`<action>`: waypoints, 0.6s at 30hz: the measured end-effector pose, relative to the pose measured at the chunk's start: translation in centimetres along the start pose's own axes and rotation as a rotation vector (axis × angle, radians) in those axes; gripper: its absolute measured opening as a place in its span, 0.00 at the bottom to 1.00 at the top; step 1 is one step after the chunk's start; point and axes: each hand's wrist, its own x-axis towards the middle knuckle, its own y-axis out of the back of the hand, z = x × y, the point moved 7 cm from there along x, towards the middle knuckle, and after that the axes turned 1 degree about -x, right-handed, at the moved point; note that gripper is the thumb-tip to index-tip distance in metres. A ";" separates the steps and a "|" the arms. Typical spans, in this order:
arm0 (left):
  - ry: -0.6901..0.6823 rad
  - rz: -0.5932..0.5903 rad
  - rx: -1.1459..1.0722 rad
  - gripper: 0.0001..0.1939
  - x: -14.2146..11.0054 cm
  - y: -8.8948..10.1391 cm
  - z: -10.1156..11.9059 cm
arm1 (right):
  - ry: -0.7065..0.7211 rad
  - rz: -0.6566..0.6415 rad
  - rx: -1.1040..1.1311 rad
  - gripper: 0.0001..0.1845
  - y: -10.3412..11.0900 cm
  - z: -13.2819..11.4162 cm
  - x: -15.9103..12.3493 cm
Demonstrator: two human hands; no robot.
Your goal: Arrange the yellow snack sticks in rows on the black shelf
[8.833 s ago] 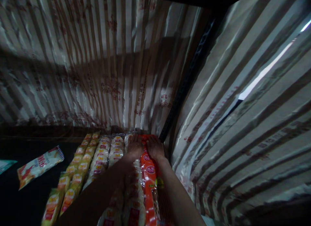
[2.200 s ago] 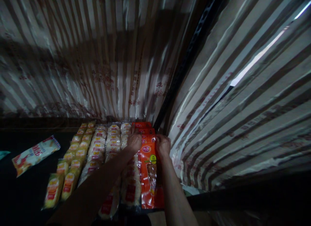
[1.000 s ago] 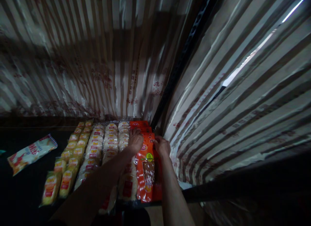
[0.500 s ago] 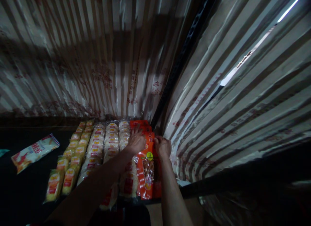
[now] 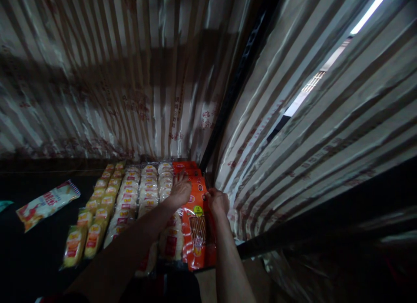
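The left hand (image 5: 180, 191) lies open, fingers spread and pressed down on the top of a row of clear packets of pale food (image 5: 171, 242), just beside a tall orange packet (image 5: 195, 224). The right hand (image 5: 217, 203) is curled, its fingers closed over the orange packet's upper right edge. That packet lies flat at the end of the row, with a clear window and a round yellow sticker, and more orange packets (image 5: 184, 166) lie beyond it. To the left, yellow-labelled packets (image 5: 94, 216) lie in rows on a dark shelf (image 5: 32, 259), near a loose white-and-red packet (image 5: 47, 205). Striped, red-printed sheets (image 5: 97, 90) line the walls, meeting at a black upright (image 5: 234, 94).
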 end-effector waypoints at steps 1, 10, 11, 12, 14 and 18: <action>0.025 -0.009 -0.029 0.16 0.1 -0.1 -0.2 | -0.013 0.001 0.001 0.13 -0.1 0.0 0.0; 0.186 0.030 -0.173 0.14 0.6 0.9 -0.7 | -0.044 0.077 -0.016 0.16 0.3 0.3 0.1; 0.190 0.049 -0.178 0.14 0.7 0.9 -0.7 | -0.044 0.069 -0.005 0.16 0.2 0.4 0.1; 0.197 0.067 -0.181 0.15 0.7 1.0 -0.7 | -0.038 0.065 0.010 0.16 0.2 0.4 0.2; 0.215 0.096 -0.188 0.15 0.6 1.0 -0.8 | -0.013 0.077 0.038 0.15 0.2 0.4 0.3; 0.237 0.103 -0.210 0.17 0.3 0.8 -0.8 | 0.000 0.101 0.062 0.12 0.4 0.3 0.5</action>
